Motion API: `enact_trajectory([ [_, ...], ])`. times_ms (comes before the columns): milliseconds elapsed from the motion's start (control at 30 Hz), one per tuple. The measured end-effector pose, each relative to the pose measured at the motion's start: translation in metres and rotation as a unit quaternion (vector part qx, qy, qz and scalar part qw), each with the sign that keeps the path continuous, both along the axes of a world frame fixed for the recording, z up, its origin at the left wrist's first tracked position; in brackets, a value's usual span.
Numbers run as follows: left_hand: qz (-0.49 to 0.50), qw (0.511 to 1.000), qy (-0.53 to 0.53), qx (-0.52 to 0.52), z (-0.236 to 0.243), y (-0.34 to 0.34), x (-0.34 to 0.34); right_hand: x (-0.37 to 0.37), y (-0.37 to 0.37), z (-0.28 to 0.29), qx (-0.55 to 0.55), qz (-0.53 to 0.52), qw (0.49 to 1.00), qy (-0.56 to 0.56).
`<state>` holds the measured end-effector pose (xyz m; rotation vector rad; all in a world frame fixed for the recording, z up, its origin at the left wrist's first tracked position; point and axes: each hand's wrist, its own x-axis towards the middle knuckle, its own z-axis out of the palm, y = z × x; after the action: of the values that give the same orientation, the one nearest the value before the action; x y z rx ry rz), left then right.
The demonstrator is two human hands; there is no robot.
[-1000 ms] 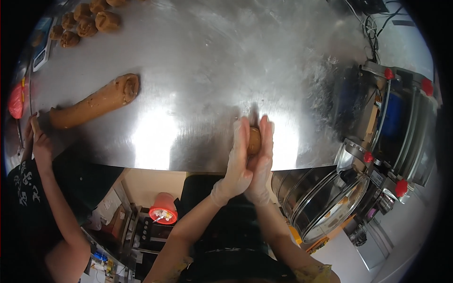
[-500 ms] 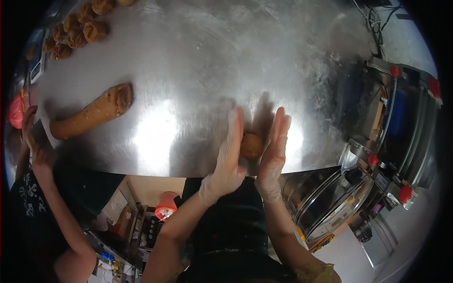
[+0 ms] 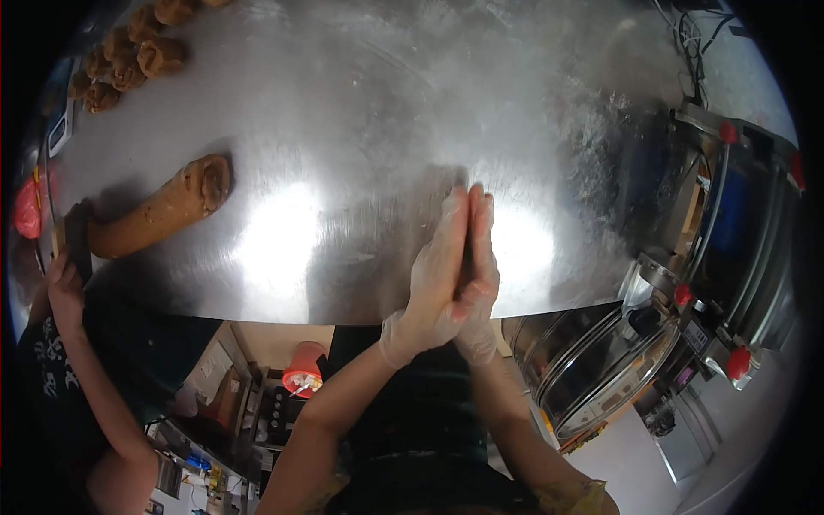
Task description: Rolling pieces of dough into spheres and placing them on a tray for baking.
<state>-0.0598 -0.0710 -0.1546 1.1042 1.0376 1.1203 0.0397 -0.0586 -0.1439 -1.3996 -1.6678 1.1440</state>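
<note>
Both my hands wear clear thin gloves, at the near edge of the steel table. My left hand (image 3: 436, 279) and my right hand (image 3: 482, 270) stand on edge, palms facing, fingers long and pointing away from me. They are closed together round a small brown dough ball, which is hidden between them now but showed there a moment earlier. To the left lies a thick brown dough log (image 3: 163, 210), its cut end toward the right. At the log's near end, a co-worker's hand (image 3: 67, 287) grips a dark-bladed scraper (image 3: 77, 240) with a wooden handle.
Several cut dough pieces (image 3: 160, 57) sit at the far left of the table (image 3: 378, 112). A machine with red knobs (image 3: 738, 362) and a round metal drum stands at the right. Below the edge is a red bin (image 3: 302, 378). Cables (image 3: 689, 51) hang at the far right.
My palms have come together, covering the dough ball that lay between them. The co-worker's scraper has moved to the near end of the dough log.
</note>
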Motion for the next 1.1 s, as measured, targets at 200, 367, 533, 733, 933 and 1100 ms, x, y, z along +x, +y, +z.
enact_trajectory([
  [200,0.081,0.986,0.097,0.107,-0.019,0.009,0.0,0.015,-0.023,-0.023,0.049,-0.007,0.999,-0.019],
  [367,0.027,0.993,0.107,0.033,-0.019,-0.033,0.007,-0.001,0.005,0.016,-0.057,-0.021,0.998,-0.001],
  [533,0.098,0.973,0.158,0.137,-0.027,-0.002,0.001,0.011,-0.03,-0.012,-0.034,-0.03,0.997,-0.063],
  [733,0.03,0.992,0.123,0.026,-0.008,-0.043,0.002,0.01,0.006,0.008,-0.045,0.046,0.998,-0.023],
  [933,0.036,0.998,0.035,0.04,0.0,0.005,0.004,-0.001,-0.033,-0.002,-0.092,-0.047,0.994,-0.03],
  [1100,0.029,0.98,0.171,0.101,-0.022,-0.04,0.006,0.02,-0.004,-0.008,0.018,0.017,1.0,-0.011],
])
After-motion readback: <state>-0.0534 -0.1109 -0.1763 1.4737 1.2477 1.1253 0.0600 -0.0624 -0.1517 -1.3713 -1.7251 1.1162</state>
